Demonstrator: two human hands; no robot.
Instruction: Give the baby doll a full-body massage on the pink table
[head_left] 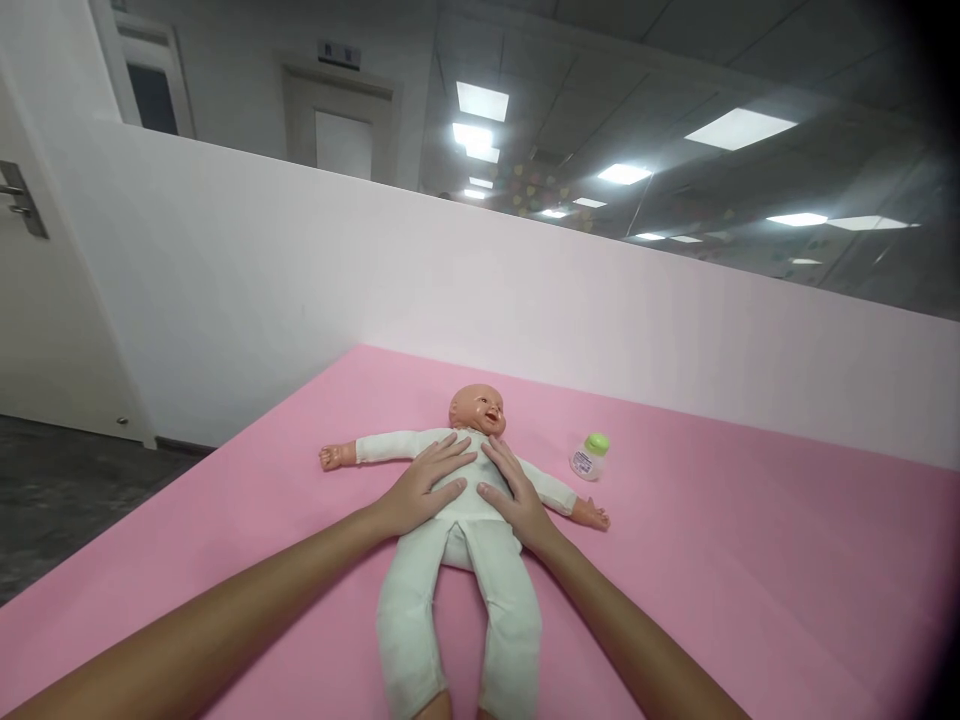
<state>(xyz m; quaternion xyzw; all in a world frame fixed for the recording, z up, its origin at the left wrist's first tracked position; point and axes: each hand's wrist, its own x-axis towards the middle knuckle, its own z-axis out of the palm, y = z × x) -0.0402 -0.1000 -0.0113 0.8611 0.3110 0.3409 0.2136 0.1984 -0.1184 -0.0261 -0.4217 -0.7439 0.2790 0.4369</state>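
A baby doll point(457, 548) with a white cloth body lies on its back on a pink table point(712, 560). Its head points away from me, its arms are spread wide and its legs reach toward me. On the left side of the doll's chest rests my left hand point(424, 488), flat with the fingers stretched out. My right hand point(517, 495) lies on the other side of the chest, fingers extended and thumb pointing inward. Both hands touch the cloth and neither grips anything. The doll's feet are cut off by the lower frame edge.
Beyond the doll's arm on the right stands a small clear bottle point(587, 462) with a green cap. A low white wall point(600, 320) borders the table's far side. To the left, past the table edge, are a dark floor point(60, 510) and a door point(52, 300).
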